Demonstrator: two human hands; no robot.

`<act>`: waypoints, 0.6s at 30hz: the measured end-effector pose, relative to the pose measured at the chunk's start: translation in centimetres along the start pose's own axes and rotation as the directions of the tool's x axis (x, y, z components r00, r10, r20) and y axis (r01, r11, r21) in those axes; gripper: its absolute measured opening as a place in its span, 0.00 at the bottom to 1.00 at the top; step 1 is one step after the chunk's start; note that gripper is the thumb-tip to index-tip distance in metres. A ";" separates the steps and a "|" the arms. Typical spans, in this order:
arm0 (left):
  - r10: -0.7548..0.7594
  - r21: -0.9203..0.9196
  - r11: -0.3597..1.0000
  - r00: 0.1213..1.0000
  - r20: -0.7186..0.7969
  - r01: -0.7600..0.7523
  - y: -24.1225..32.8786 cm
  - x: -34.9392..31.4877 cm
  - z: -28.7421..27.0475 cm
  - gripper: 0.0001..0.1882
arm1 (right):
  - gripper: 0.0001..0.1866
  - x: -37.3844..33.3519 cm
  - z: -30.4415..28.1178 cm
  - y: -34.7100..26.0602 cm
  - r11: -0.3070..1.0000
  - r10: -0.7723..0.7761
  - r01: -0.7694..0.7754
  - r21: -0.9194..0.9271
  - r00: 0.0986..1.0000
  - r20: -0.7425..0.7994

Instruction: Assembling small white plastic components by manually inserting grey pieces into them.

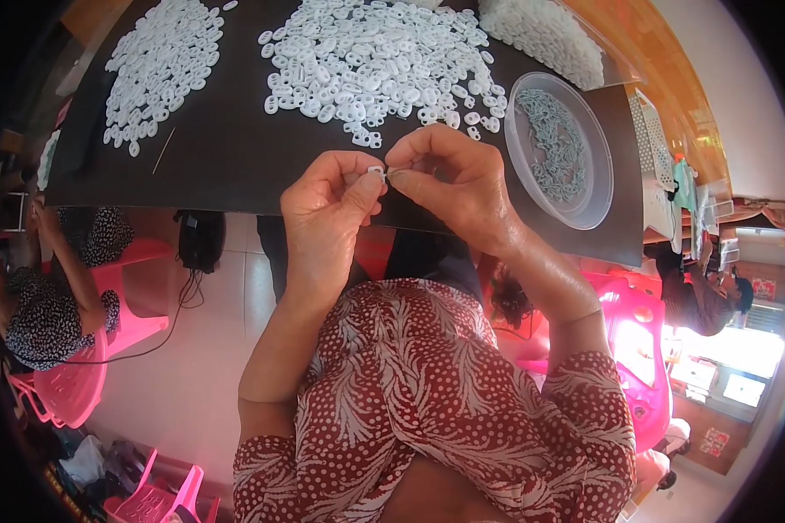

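Note:
Just past the table's near edge, my two hands meet over a small white plastic piece (377, 172). My left hand (323, 218) pinches it between thumb and forefinger. My right hand (462, 187) is closed in a pinch against the piece's right side; what its fingertips grip is too small to make out. Beyond my hands spreads a big heap of white oval plastic pieces (375, 61), many with two holes. To the right of my right hand stands a round clear plastic tub (589, 209) holding a tangle of grey-green cord-like pieces (549, 139).
The dark tabletop (227, 166) carries another pile of white pieces (161, 65) at left and a thin stick (163, 151). A clear container (545, 39) of whitish pieces sits far right. Pink chairs (135, 305) and a person in a dotted garment (48, 318) are at left.

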State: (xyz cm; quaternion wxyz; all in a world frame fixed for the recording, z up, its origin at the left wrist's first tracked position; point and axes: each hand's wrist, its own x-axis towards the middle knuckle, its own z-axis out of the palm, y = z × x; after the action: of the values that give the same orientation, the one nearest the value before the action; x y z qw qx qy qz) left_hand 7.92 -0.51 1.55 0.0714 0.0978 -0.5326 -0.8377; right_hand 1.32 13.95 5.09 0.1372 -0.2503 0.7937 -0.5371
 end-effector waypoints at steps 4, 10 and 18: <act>0.021 0.008 1.000 1.000 0.005 -0.021 -0.1 -0.1 0.0 0.03 | 0.07 -0.1 0.1 -0.1 1.000 0.011 -0.011 0.000 1.000 0.000; 0.124 0.044 0.992 0.991 -0.050 -0.122 -0.8 -0.5 0.5 0.05 | 0.07 -0.2 0.5 0.0 0.999 -0.036 0.036 -0.015 0.999 -0.023; 0.228 0.174 0.962 0.969 -0.099 -0.209 -1.4 -0.5 0.3 0.05 | 0.06 -0.2 1.6 0.8 0.995 -0.099 0.099 -0.004 0.992 -0.079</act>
State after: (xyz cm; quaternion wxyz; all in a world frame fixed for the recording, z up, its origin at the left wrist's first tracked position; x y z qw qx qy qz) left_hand 8.29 0.45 0.44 0.1867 0.0931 -0.6014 -0.7712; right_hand 2.03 13.05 3.75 0.0790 -0.2681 0.7849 -0.5529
